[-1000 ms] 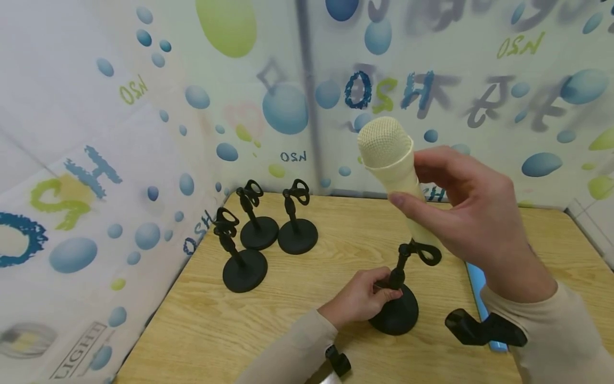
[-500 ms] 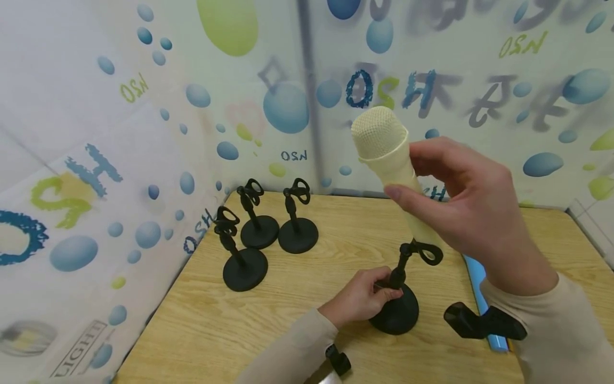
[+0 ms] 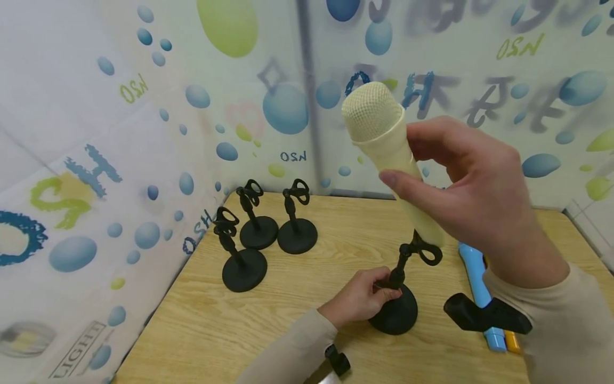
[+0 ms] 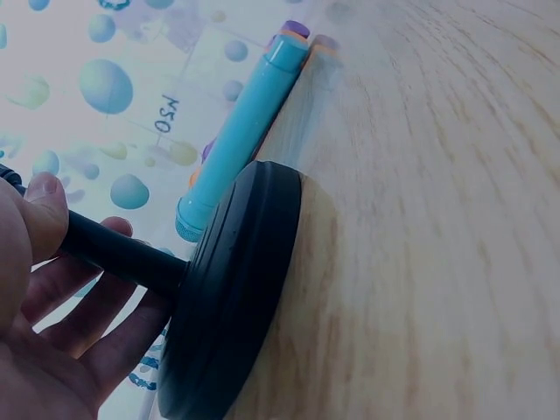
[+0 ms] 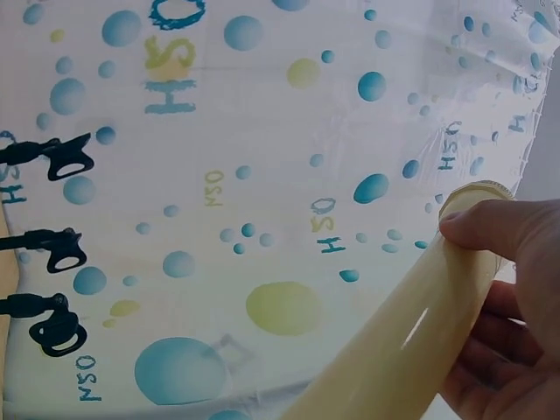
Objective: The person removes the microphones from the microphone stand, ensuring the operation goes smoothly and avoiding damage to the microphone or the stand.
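My right hand (image 3: 472,186) holds a cream microphone (image 3: 412,197), tilted with its mesh head up and to the left. In the right wrist view, the thumb and fingers grip the microphone's body (image 5: 394,350) near its head. The lower end is by the clip (image 3: 428,253) of a black desktop microphone stand (image 3: 400,314); whether it touches the clip, I cannot tell. My left hand (image 3: 360,298) grips that stand's post just above its round base. The left wrist view shows the thumb and fingers around the post (image 4: 122,254), with the base (image 4: 236,289) on the table.
Several more black stands, (image 3: 244,269) among them, are grouped at the table's back left. A blue microphone (image 3: 477,277) lies at the right, with an orange one (image 3: 511,341) beside it, partly hidden by my right arm. Printed sheeting (image 3: 268,106) encloses the table's left and back.
My right hand has raised the cream microphone up and slightly left, uncovering more of the blue and orange microphones. My left hand and the stand have stayed put.
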Tool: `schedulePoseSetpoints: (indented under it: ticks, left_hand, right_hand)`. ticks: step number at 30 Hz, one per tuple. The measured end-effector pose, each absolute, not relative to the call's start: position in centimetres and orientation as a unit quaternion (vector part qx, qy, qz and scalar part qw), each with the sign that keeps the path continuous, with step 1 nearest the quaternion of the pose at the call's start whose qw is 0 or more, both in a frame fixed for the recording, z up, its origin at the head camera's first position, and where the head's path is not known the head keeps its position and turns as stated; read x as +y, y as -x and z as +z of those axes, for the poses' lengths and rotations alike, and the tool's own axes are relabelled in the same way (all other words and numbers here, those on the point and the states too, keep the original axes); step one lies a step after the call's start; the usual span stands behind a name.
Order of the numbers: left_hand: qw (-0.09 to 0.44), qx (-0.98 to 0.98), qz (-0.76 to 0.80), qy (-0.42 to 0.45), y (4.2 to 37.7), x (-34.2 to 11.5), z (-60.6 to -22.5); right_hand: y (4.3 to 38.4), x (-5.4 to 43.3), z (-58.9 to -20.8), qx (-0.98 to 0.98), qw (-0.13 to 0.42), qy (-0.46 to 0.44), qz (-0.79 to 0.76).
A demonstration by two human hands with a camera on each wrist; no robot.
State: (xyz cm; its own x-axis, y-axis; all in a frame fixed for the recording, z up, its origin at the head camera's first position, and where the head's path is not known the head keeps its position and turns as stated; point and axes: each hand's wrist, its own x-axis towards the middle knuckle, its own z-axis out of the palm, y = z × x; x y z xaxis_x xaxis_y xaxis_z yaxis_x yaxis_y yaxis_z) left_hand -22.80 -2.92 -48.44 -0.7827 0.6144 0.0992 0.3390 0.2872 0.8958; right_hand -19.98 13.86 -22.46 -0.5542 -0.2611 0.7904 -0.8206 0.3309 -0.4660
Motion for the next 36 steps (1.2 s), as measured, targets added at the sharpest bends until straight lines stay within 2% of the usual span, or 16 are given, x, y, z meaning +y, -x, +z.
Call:
schedulePoseSetpoints:
  ticks: [4,12,19,25,36]
  left_hand:
    - [0.136,0.791,0.516,-0.299,22.8,-2.8,-48.5]
    - [0.128,0.792,0.515,-0.303,22.8,-2.9,-48.7]
    - [0.133,0.794,0.514,-0.295,22.8,-3.1,-48.6]
    - [0.138,0.794,0.518,-0.286,22.8,-3.0,-48.5]
    - [0.142,0.788,0.525,-0.288,22.6,-3.1,-48.8]
  right_hand:
    - [20.2,14.4,-22.6,-0.762,0.310,-0.348,0.450]
    - [23.2,18.4,-25.8,-0.781,0.278,-0.359,0.429]
    - [20.4,17.8,-24.8,-0.807,0.303,-0.265,0.433]
    - [19.6,18.8,-25.2,-0.824,0.314,-0.207,0.424]
    - [19.8,22.4,-27.9,-0.867,0.264,-0.089,0.413]
